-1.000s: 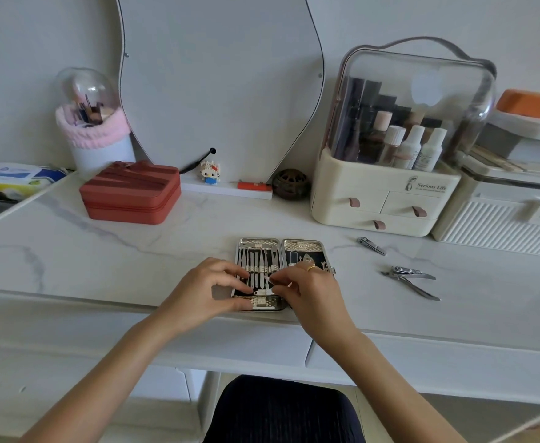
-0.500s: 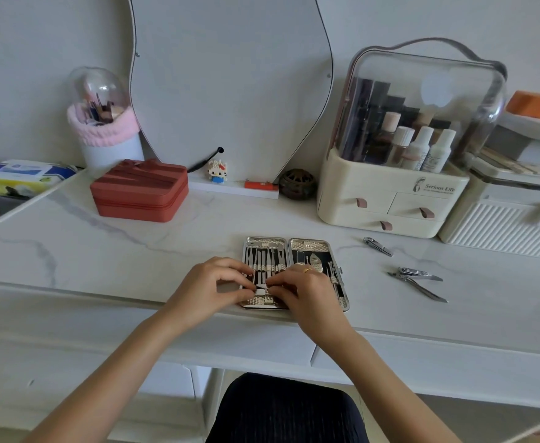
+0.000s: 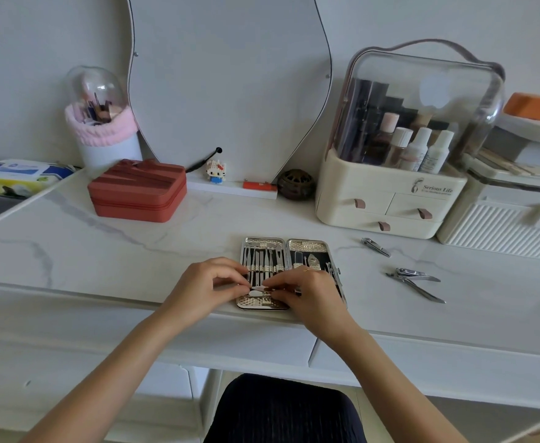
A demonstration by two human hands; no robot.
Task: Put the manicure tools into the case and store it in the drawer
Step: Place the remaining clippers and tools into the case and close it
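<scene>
An open silver manicure case (image 3: 307, 246) lies flat near the front edge of the white marble desk, with several metal tools strapped in both halves. My left hand (image 3: 203, 289) and my right hand (image 3: 310, 294) meet over the case's lower left half, and their fingertips pinch a small silver tool (image 3: 257, 287) there. A small nail clipper (image 3: 375, 247) and a larger nipper (image 3: 417, 281) lie loose on the desk to the right of the case. Closed drawer fronts (image 3: 390, 356) run under the desk edge.
A red zip box (image 3: 137, 190) sits at the back left. A cream cosmetics organiser (image 3: 387, 206) with a clear dome stands at the back right, beside a white ribbed box (image 3: 502, 228). A mirror (image 3: 227, 75), a brush holder (image 3: 102, 123) and wipes (image 3: 22, 174) line the back.
Both hands stay over the lower left half of the case, working the small tool with slight finger shifts. The view has drifted a little; the loose clippers have not moved.
</scene>
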